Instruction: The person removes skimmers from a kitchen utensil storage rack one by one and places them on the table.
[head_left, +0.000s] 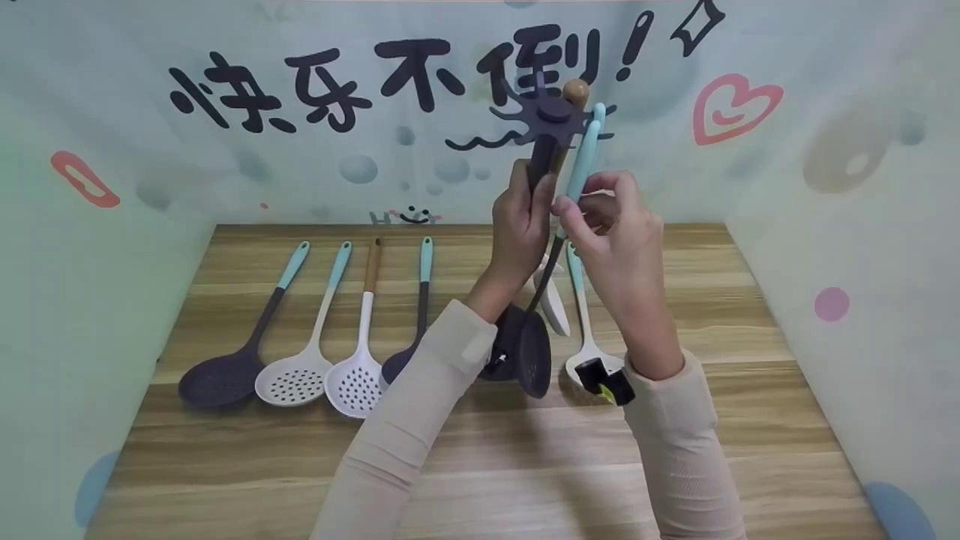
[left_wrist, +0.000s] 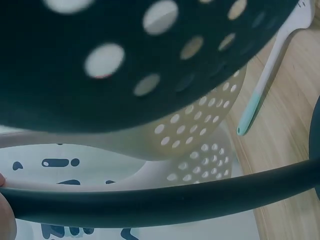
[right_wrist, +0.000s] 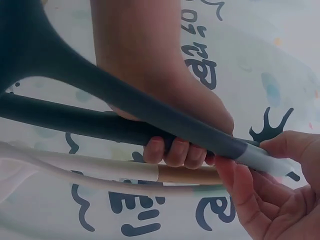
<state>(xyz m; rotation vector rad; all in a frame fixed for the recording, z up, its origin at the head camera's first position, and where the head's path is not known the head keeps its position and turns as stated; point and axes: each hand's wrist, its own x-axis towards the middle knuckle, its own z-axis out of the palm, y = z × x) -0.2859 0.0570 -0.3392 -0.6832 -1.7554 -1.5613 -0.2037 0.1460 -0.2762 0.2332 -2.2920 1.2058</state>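
Observation:
My left hand (head_left: 517, 225) grips the dark post (head_left: 541, 159) of a hook-topped utensil rack (head_left: 553, 118), just beneath its curved hooks. Between thumb and fingers, my right hand (head_left: 622, 244) pinches the mint handle of a dark utensil (head_left: 582, 169) close beside the rack. This utensil's dark, rounded head (head_left: 534, 356) hangs low over the table. A utensil with a wooden handle (head_left: 576, 93) shows behind the hooks. In the left wrist view, a dark perforated head (left_wrist: 125, 60) fills the top, with a pale slotted head (left_wrist: 195, 117) behind it.
On the wooden table (head_left: 465, 465) lie a dark utensil (head_left: 217, 379), a white skimmer (head_left: 294, 382) and a wood-handled white skimmer (head_left: 352, 382) at left. Another dark utensil (head_left: 424, 300) is partly behind the left sleeve. A white utensil (head_left: 585, 322) lies at right. Printed cloth (head_left: 300, 172) stands behind.

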